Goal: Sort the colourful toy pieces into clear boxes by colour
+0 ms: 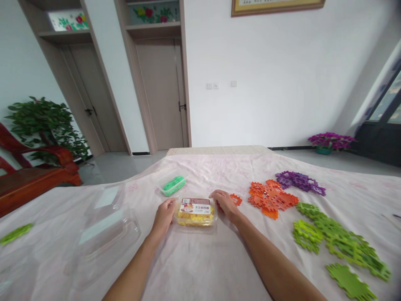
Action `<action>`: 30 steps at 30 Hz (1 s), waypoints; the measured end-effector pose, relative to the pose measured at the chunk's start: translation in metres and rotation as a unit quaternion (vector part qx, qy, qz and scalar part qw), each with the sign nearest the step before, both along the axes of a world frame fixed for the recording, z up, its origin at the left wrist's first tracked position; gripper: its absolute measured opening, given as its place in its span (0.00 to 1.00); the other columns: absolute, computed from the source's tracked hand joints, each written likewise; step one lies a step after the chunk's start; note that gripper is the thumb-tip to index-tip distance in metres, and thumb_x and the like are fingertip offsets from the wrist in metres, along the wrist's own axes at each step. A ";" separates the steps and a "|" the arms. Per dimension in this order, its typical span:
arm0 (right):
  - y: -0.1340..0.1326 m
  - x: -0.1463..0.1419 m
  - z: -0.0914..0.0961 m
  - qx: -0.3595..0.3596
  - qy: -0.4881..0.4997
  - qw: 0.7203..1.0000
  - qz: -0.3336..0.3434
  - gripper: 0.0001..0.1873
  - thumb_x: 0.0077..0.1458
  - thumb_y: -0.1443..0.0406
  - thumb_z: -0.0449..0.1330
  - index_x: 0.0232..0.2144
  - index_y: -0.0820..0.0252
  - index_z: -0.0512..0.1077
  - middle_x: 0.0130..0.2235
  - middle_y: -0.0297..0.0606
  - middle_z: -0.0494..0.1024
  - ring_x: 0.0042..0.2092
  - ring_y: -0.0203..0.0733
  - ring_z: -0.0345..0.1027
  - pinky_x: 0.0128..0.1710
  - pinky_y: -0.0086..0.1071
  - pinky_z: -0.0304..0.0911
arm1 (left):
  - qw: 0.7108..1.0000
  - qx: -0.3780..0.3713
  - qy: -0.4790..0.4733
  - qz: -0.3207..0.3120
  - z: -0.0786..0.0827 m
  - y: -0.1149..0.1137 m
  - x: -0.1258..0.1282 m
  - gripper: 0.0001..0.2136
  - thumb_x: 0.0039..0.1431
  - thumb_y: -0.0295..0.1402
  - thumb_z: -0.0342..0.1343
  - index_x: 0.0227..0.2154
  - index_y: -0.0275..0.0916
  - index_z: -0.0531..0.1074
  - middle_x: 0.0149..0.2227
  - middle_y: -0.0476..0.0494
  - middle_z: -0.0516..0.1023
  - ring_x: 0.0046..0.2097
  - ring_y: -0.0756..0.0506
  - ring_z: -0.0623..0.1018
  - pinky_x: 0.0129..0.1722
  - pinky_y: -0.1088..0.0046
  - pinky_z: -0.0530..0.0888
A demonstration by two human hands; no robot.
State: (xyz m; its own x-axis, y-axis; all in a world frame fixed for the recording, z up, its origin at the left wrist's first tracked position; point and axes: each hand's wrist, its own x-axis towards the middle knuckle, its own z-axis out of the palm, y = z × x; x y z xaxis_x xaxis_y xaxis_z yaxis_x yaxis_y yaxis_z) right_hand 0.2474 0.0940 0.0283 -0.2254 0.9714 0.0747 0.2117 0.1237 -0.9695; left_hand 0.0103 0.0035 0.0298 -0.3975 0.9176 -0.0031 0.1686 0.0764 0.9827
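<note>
A clear plastic box (196, 212) with a red-and-white label and yellow pieces inside lies on the cloth-covered table (194, 267). My left hand (164, 215) grips its left end with curled fingers. My right hand (224, 203) holds its right end the same way. Both forearms reach in from the bottom edge.
Behind the box lies a small clear box of green pieces (173, 185). Two empty clear boxes (105, 225) sit at the left. Orange pieces (271, 197), purple pieces (299, 181) and light green pieces (338, 242) are spread at the right. One green piece (15, 233) lies far left.
</note>
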 end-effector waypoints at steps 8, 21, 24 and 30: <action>0.005 0.007 -0.009 -0.065 0.029 0.997 0.020 0.19 0.52 0.50 0.57 0.22 0.56 0.61 0.16 0.24 0.61 0.15 0.30 0.53 0.14 0.25 0.47 | 0.991 0.025 -0.121 -0.048 -0.005 0.000 0.000 0.30 0.48 0.56 0.60 0.43 0.34 0.75 0.21 0.54 0.68 0.20 0.54 0.64 0.18 0.80 0.61; 0.003 0.010 -0.004 -0.157 0.058 0.984 0.056 0.19 0.55 0.51 0.57 0.23 0.56 0.59 0.16 0.24 0.62 0.15 0.28 0.54 0.13 0.23 0.49 | 0.952 -0.066 -0.219 -0.203 0.005 -0.018 -0.030 0.34 0.49 0.41 0.68 0.58 0.37 0.64 0.47 0.38 0.77 0.38 0.49 0.78 0.38 0.74 0.77; 0.001 0.008 -0.004 -0.147 0.063 0.986 0.040 0.18 0.57 0.52 0.56 0.24 0.56 0.60 0.16 0.24 0.62 0.15 0.29 0.54 0.13 0.23 0.50 | 0.952 -0.074 -0.222 -0.196 0.004 -0.018 -0.030 0.33 0.50 0.40 0.68 0.58 0.37 0.65 0.44 0.40 0.78 0.33 0.51 0.77 0.36 0.74 0.77; 0.000 0.006 -0.004 -0.143 0.056 0.987 0.038 0.17 0.56 0.53 0.57 0.25 0.57 0.61 0.17 0.25 0.63 0.15 0.29 0.56 0.13 0.23 0.53 | 0.958 -0.083 -0.208 -0.179 0.006 -0.020 -0.029 0.32 0.49 0.40 0.69 0.56 0.37 0.67 0.39 0.42 0.77 0.32 0.51 0.76 0.36 0.73 0.78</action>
